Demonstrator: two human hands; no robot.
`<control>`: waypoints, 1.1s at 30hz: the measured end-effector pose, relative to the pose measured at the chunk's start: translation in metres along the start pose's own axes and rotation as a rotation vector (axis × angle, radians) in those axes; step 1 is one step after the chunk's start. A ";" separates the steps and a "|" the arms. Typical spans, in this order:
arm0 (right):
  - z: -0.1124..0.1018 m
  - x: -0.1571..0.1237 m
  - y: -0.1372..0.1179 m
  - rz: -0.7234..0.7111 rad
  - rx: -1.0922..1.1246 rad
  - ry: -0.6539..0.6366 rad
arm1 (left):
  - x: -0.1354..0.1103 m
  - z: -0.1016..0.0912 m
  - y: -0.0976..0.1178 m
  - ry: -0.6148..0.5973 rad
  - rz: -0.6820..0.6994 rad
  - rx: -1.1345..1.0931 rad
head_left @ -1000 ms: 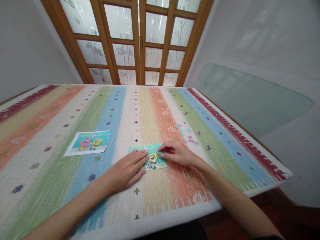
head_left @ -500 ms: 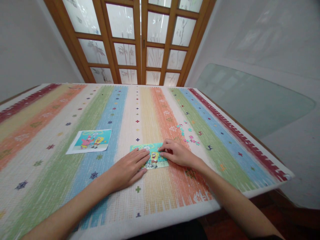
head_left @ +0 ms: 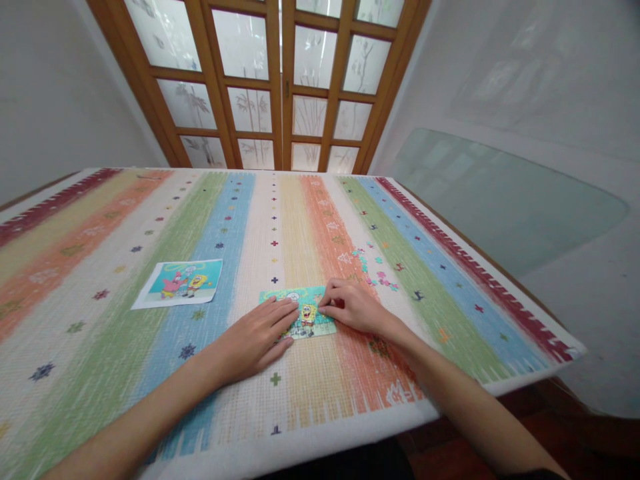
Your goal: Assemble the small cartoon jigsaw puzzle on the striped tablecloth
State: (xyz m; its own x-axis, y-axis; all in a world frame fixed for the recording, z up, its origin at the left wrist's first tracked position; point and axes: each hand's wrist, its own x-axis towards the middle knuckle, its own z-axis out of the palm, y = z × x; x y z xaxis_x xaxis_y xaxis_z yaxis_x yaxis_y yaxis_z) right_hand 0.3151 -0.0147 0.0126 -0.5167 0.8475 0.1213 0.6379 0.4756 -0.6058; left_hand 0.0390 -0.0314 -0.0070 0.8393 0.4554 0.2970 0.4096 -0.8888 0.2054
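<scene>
1. Left hand [head_left: 263, 328]: lies palm down with fingers extended; the grip is spread flat, clasping nothing, and the fingertips rest on the left part of the puzzle.
2. Right hand [head_left: 354, 308]: poised at the puzzle's right part, thumb and forefinger drawn close together. The grip is narrow; whether a piece lies between the fingertips cannot be told.
3. Puzzle [head_left: 307, 314]: a small rectangle between the two hands, near the front edge of the desk [head_left: 300, 227]. A yellow character shows in its uncovered middle; both sides are partly hidden by fingers.
4. Loose pieces [head_left: 382, 277]: a scattered group, turquoise and pink, beyond the right hand and to its right, apart from the puzzle.
5. Printed picture [head_left: 186, 283]: a sheet with pink and yellow characters on turquoise, lying flat to the left of the puzzle and well apart from it.
6. Striped cloth [head_left: 95, 377]: covers the desk beneath all these items.
7. Background: wooden doors [head_left: 288, 127] with patterned panes.
</scene>
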 end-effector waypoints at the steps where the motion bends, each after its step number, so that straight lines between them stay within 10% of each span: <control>1: 0.000 0.000 0.000 0.007 -0.001 -0.001 | 0.000 0.000 0.000 0.003 0.001 0.002; 33: -0.012 -0.006 -0.004 -0.145 -0.087 -0.193 | 0.002 -0.001 0.001 -0.004 0.019 0.054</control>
State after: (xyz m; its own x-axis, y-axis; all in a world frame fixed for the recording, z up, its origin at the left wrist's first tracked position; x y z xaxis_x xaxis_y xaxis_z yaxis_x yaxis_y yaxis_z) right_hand 0.3229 -0.0191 0.0237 -0.7002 0.7125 0.0443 0.5917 0.6139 -0.5225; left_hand 0.0405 -0.0312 -0.0054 0.8483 0.4386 0.2967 0.4125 -0.8987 0.1491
